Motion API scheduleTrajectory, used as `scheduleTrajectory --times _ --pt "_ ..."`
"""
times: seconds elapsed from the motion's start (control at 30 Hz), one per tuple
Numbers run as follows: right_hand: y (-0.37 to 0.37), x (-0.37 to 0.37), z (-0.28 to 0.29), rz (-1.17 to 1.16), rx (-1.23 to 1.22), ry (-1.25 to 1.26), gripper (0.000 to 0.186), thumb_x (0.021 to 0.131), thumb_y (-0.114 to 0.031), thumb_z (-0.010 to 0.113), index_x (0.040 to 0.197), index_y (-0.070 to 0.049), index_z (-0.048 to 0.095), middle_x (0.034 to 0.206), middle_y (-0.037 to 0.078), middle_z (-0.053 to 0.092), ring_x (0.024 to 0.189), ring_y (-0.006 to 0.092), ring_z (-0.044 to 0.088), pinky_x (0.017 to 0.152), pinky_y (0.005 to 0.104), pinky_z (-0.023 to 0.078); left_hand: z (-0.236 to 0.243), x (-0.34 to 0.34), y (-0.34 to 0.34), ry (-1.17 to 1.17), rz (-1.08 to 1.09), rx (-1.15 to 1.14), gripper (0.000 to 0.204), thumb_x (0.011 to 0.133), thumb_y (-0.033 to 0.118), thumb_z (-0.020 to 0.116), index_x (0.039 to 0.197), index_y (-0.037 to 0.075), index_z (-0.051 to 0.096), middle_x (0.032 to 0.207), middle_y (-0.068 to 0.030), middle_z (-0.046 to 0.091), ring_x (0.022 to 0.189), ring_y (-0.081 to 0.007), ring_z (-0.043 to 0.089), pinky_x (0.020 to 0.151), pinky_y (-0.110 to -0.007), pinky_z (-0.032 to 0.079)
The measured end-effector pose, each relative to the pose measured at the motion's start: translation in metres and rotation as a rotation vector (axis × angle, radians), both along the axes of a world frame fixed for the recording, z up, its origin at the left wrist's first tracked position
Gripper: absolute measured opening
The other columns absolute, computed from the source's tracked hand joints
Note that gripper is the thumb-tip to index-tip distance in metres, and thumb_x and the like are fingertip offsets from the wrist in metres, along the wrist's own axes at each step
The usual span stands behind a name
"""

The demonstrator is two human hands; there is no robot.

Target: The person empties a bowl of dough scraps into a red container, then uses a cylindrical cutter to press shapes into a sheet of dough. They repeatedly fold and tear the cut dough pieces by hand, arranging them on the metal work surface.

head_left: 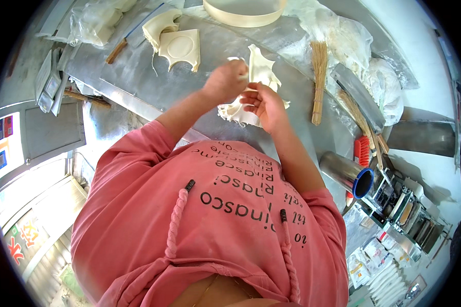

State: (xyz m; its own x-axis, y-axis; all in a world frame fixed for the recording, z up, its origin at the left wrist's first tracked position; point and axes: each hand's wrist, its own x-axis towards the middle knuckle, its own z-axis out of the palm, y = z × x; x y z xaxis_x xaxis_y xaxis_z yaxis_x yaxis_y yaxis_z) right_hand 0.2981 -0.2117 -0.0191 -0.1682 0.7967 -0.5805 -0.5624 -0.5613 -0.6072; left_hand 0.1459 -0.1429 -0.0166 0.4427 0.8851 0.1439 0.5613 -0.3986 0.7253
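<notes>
Both my hands meet over pale dough scraps on the metal table. My left hand (226, 81) is closed, its fingers pinched on a thin piece of dough that is mostly hidden. My right hand (266, 108) is just beside it; its fingertips curl against the dough, the lower fingers a little apart. A ragged, stretched dough piece (261, 64) rises beyond my right fingertips. More crumpled dough (239, 113) with a frayed edge lies below my hands.
Farther left are a cut dough sheet (189, 37) with a round mark and a folded dough strip (160, 29). A large round rim (245, 19) stands at the back. To the right are a straw brush (318, 82), a broad blade (361, 97), a red brush (361, 151) and a metal cylinder (338, 169).
</notes>
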Motion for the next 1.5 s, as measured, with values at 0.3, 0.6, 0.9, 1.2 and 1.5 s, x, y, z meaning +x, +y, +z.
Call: scheduleTrajectory --times 0.3,0.6,0.9,1.2,1.5 --pt "0.001 0.014 0.017 0.047 0.158 -0.501 0.021 0.091 -0.021 0.051 0.085 -0.001 0.058 0.070 0.003 0.057 0.057 0.0099 0.051 0.047 0.0247 0.040 0.024 -0.005 -0.019 -0.464 0.103 -0.967 0.017 0.084 0.017 0.062 0.094 0.003 0.059 0.088 -0.0045 0.060 0.079 -0.0119 0.059 0.061 -0.026 0.047" --pt "-0.020 0.007 0.010 0.158 0.160 -0.626 0.024 0.092 -0.021 0.048 0.087 0.001 0.058 0.071 0.006 0.058 0.058 0.0116 0.054 0.045 0.0272 0.044 -0.011 0.005 -0.050 -0.376 0.044 -0.627 0.018 0.086 0.013 0.058 0.098 0.000 0.055 0.083 -0.0057 0.060 0.071 -0.0101 0.058 0.055 -0.024 0.046" --pt "-0.038 0.009 -0.004 0.203 0.260 -0.765 0.024 0.091 -0.019 0.048 0.090 0.003 0.058 0.078 0.010 0.062 0.064 0.0134 0.058 0.052 0.0292 0.047 0.013 0.001 -0.058 -0.439 -0.014 -0.806 0.013 0.086 0.010 0.058 0.088 -0.003 0.057 0.074 -0.0047 0.061 0.065 -0.0091 0.057 0.055 -0.023 0.045" --pt "-0.049 0.002 0.004 0.110 0.278 -0.561 0.022 0.092 -0.022 0.051 0.097 -0.001 0.059 0.081 0.004 0.062 0.069 0.0098 0.056 0.062 0.0242 0.045 0.008 0.007 -0.060 -0.495 -0.023 -0.895 0.007 0.085 0.008 0.059 0.086 0.001 0.059 0.074 -0.0034 0.061 0.066 -0.0093 0.055 0.058 -0.023 0.045" --pt "-0.049 0.038 -0.002 -0.257 0.099 -0.327 0.021 0.090 -0.018 0.053 0.087 0.002 0.059 0.075 0.004 0.059 0.072 0.0111 0.057 0.062 0.0274 0.045 0.011 -0.002 -0.050 -0.936 0.235 -1.234 0.017 0.086 0.012 0.050 0.098 0.001 0.051 0.091 -0.0121 0.057 0.073 -0.0181 0.058 0.069 -0.032 0.050"
